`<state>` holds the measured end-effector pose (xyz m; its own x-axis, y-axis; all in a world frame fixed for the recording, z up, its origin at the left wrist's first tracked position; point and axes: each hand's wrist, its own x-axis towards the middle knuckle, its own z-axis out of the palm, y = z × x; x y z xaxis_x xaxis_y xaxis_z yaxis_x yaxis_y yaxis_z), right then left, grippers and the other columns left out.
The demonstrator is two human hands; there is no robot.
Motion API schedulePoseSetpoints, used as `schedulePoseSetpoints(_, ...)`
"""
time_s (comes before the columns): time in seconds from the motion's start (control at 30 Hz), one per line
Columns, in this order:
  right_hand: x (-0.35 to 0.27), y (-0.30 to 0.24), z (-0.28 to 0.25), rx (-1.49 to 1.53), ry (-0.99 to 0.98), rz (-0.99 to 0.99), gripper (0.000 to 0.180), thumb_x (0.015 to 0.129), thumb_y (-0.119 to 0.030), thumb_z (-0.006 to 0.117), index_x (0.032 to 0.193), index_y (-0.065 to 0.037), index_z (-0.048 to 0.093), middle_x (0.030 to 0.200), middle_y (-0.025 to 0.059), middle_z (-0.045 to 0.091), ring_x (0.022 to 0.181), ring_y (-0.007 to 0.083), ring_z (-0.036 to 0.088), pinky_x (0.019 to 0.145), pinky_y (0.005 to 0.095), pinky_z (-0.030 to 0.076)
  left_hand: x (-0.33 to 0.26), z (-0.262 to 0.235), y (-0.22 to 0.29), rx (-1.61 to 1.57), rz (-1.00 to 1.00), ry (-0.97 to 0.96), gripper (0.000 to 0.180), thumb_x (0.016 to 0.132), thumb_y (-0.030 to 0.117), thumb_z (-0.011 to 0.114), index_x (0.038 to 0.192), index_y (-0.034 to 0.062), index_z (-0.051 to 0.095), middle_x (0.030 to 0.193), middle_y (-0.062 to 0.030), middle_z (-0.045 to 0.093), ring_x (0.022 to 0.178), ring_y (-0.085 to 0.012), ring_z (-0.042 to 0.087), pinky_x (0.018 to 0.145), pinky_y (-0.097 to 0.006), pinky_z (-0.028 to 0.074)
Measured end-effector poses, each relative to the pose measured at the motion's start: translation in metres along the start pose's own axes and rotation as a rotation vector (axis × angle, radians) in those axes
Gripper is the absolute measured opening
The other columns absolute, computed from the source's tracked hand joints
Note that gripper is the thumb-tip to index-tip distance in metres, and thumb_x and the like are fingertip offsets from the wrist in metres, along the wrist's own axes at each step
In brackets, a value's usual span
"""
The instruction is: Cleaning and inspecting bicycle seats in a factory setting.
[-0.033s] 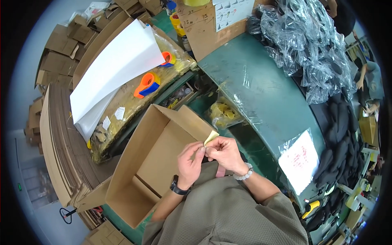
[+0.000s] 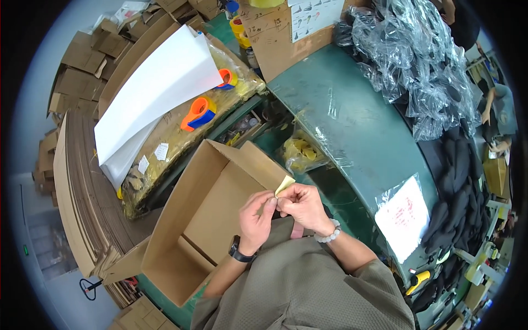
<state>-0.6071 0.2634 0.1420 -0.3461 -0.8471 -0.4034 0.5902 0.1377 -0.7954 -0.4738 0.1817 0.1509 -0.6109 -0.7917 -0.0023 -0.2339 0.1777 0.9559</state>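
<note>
While an open cardboard box (image 2: 190,187) stands at near left, a person's two hands meet over a small pale-yellow strip (image 2: 284,185).
Thumb and fingers of the right hand (image 2: 303,208) pinch the strip beside the box's right end, the left hand's (image 2: 257,217) closed on its lower tip; clear plastic bags (image 2: 410,60) heap on a green table (image 2: 352,110) at far right.

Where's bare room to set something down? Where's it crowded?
Mostly bare: middle of the green table, between the cardboard panel, clear plastic bags and bagged white sheet. Carton also looks bare inside, where visible. Crowded: right side, under bags and dark items; left bench, with white sheeting and two tape dispensers.
</note>
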Motion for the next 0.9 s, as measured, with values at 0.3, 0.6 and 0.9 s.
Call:
schedulePoseSetpoints(0.3, -0.002, -0.001, -0.001, 0.012, -0.023, -0.023, 0.005, 0.086, 0.000, 0.069, 0.086, 0.004, 0.066, 0.077, 0.0055, 0.067, 0.067, 0.0072, 0.062, 0.060, 0.0228, 0.054, 0.000, -0.004, 0.004, 0.008, 0.037, -0.054, 0.019, 0.095, 0.014, 0.066, 0.104, -0.0028, 0.068, 0.104, -0.0151, 0.070, 0.096, -0.0254, 0.066, 0.087, -0.034, 0.051)
schedulePoseSetpoints(0.6, -0.002, 0.002, -0.009, -0.065, -0.180, 0.052, 0.007, 0.091, -0.003, 0.066, 0.095, 0.002, 0.069, 0.079, 0.0027, 0.068, 0.067, 0.0073, 0.061, 0.063, 0.0231, 0.052, 0.003, -0.027, -0.008, -0.289, -0.233, -0.302, 0.020, 0.100, 0.015, 0.061, 0.104, -0.0038, 0.065, 0.111, -0.0083, 0.065, 0.100, -0.0142, 0.061, 0.091, -0.028, 0.047)
schedulePoseSetpoints(0.9, 0.122, 0.113, -0.139, 0.492, 0.247, 0.313, 0.015, 0.090, -0.014, 0.055, 0.079, -0.005, 0.058, 0.063, 0.0043, 0.058, 0.048, 0.0154, 0.055, 0.046, 0.0288, 0.046, -0.004, -0.076, -0.039, -0.072, -0.321, -0.002, 0.023, 0.103, 0.015, 0.055, 0.114, -0.0041, 0.062, 0.089, -0.0050, 0.065, 0.080, -0.0123, 0.060, 0.077, -0.026, 0.049)
